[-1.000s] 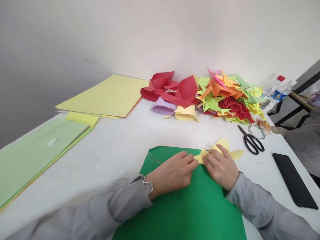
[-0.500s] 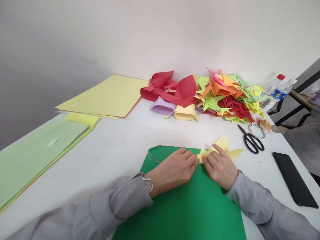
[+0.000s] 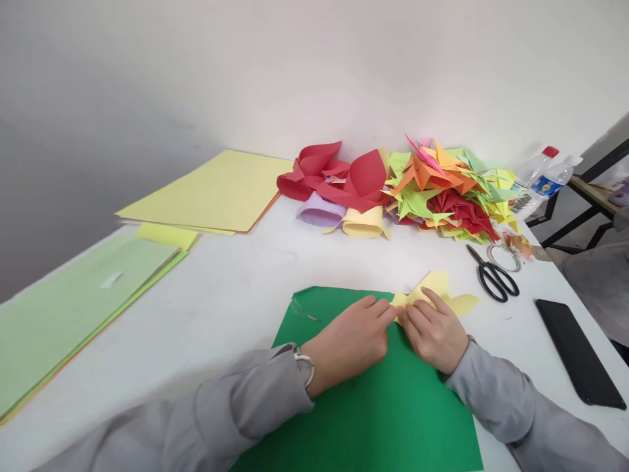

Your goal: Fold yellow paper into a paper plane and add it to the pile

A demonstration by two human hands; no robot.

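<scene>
A pale yellow folded paper piece lies at the far edge of a green sheet on the white table. My left hand, with a watch on its wrist, pinches the near tip of the yellow piece with curled fingers. My right hand rests on top of the same piece, its fingers pressing the paper down. The two hands touch at the fingertips. Part of the yellow piece is hidden under my right hand.
A heap of coloured folded paper figures and rolled paper pieces lies at the back. Black scissors, a tape ring, a black phone and plastic bottles are right. Yellow sheets and green sheets lie left. A person's grey sleeve shows far right.
My left hand has slid a little to the right, closer to the yellow piece. My right hand stays on the paper with only small finger shifts.
</scene>
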